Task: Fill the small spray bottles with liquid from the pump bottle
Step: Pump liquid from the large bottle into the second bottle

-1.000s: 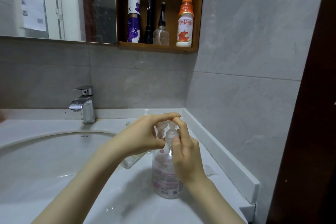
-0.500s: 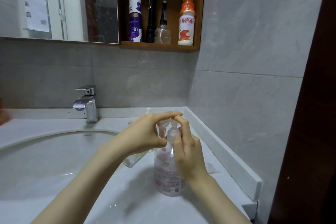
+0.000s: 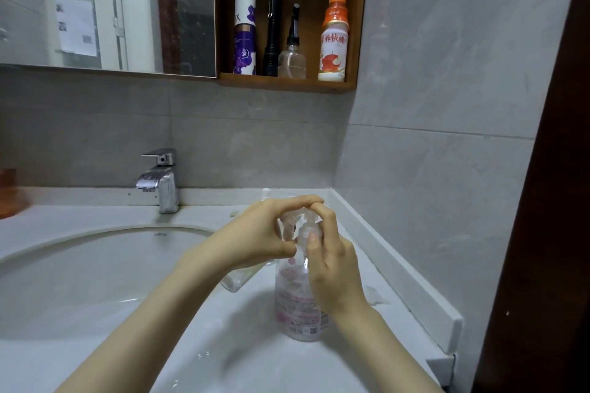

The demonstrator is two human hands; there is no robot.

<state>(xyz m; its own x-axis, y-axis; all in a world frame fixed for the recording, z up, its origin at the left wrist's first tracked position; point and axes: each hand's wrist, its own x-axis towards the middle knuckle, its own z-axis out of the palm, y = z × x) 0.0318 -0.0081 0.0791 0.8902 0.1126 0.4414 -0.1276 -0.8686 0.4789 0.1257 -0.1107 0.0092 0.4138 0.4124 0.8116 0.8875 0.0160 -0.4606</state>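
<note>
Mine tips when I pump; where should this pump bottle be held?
Probably round the neck under the pump head, from the right, as the right hand does: the pump bottle stands upright and its spout points left toward the small spray bottle.

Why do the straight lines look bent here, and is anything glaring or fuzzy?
Head view: the wide lens bows the lower edge of the mirror and leans the door frame. Head view: dim light, glints on the tap, a faint shadow on the counter beside the pump bottle. Head view: the clear small spray bottle in the left hand is hard to make out.
</note>
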